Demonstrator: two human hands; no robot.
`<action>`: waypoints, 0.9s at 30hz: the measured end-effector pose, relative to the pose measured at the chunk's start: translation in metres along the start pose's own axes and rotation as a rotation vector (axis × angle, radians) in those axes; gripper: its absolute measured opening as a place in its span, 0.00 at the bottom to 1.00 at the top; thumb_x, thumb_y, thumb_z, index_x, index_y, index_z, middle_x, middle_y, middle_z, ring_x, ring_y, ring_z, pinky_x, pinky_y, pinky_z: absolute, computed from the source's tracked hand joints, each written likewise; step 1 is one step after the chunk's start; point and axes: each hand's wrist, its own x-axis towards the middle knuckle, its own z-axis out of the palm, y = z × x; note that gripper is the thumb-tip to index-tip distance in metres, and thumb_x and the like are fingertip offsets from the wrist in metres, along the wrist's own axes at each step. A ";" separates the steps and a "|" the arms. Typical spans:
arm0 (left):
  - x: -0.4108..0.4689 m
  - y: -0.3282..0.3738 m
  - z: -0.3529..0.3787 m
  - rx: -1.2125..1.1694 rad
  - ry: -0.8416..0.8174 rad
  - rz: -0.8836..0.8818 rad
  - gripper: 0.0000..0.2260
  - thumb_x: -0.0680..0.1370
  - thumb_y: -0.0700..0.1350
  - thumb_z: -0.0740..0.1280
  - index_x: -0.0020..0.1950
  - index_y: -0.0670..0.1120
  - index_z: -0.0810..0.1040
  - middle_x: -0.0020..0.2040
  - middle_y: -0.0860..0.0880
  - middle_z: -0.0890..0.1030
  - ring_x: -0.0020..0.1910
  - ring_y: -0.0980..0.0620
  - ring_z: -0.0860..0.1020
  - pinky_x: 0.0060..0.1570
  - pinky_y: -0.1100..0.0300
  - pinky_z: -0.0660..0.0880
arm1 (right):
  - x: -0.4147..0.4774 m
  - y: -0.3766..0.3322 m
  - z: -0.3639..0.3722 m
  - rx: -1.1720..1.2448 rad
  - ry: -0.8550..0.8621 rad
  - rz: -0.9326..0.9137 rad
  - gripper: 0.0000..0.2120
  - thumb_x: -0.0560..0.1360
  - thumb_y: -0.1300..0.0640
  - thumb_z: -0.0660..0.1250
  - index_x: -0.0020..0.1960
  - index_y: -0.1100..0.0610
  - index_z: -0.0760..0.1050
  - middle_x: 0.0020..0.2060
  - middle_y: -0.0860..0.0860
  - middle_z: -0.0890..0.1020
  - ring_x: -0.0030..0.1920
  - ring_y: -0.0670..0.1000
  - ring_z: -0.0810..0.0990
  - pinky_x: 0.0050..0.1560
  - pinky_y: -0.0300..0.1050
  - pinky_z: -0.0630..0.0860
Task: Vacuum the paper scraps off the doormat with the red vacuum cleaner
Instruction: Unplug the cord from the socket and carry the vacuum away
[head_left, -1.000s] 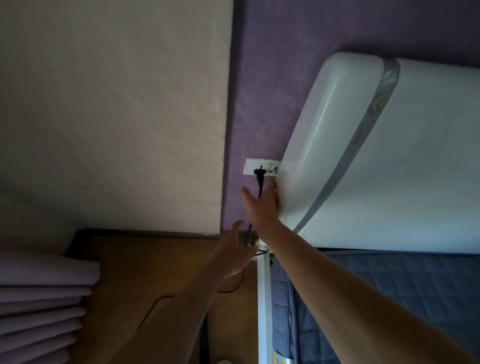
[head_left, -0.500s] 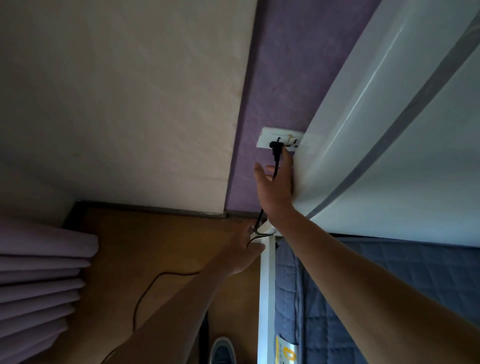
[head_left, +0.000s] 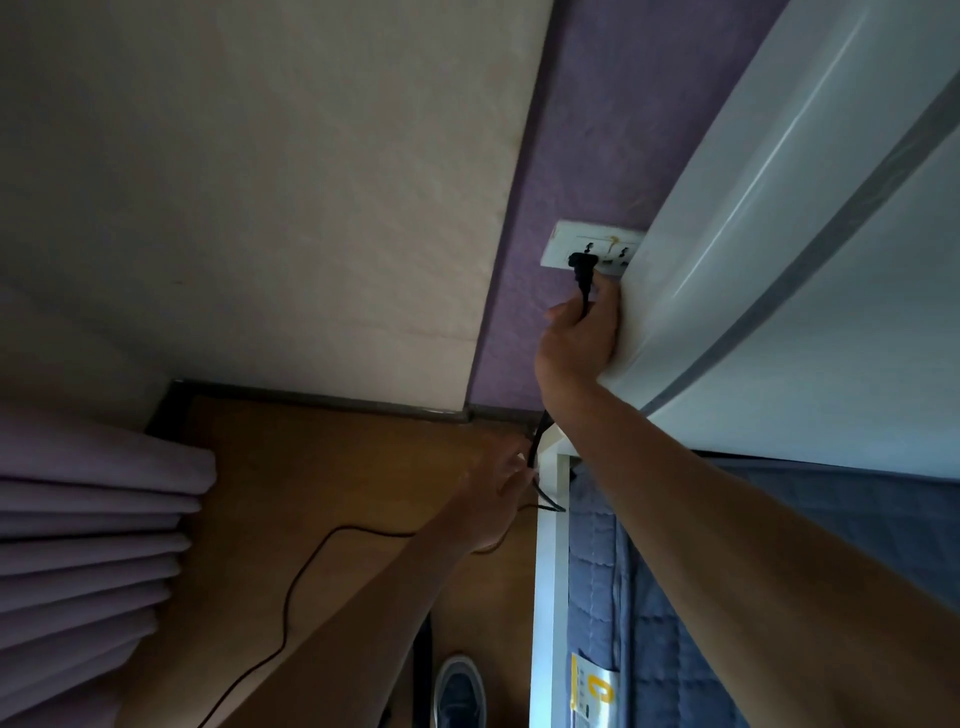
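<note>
Lilac curtain (head_left: 93, 519) L, white headboard (head_left: 831, 260) R, blue quilt (head_left: 649, 623), wood floor (head_left: 311, 467)

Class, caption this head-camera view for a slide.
Right hand grips the black cord just below the plug at the wall socket.

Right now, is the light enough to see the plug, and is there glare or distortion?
Head view: dim overall, but the black plug at the white socket plate is readable; a glare streak runs along the white panel; the wide lens bends the purple wall edges.
</note>
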 end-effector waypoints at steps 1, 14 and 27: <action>-0.001 -0.001 0.001 -0.012 0.010 0.018 0.09 0.85 0.42 0.58 0.62 0.42 0.74 0.52 0.52 0.80 0.51 0.66 0.77 0.50 0.74 0.71 | 0.000 0.000 0.000 -0.003 0.000 -0.006 0.14 0.81 0.65 0.54 0.63 0.60 0.71 0.39 0.60 0.80 0.39 0.53 0.80 0.40 0.22 0.67; -0.011 0.011 -0.002 -0.166 -0.045 0.037 0.06 0.85 0.40 0.55 0.57 0.45 0.71 0.46 0.50 0.82 0.44 0.58 0.83 0.44 0.71 0.78 | -0.005 0.000 0.006 0.036 0.039 0.008 0.13 0.81 0.57 0.53 0.62 0.52 0.71 0.33 0.48 0.79 0.34 0.52 0.80 0.42 0.62 0.81; -0.055 -0.051 0.018 -0.144 -0.009 -0.036 0.06 0.84 0.45 0.57 0.53 0.49 0.73 0.47 0.39 0.81 0.48 0.49 0.85 0.54 0.49 0.81 | -0.077 0.005 -0.013 0.035 -0.247 0.010 0.11 0.82 0.61 0.57 0.63 0.57 0.69 0.36 0.55 0.81 0.33 0.50 0.79 0.35 0.43 0.79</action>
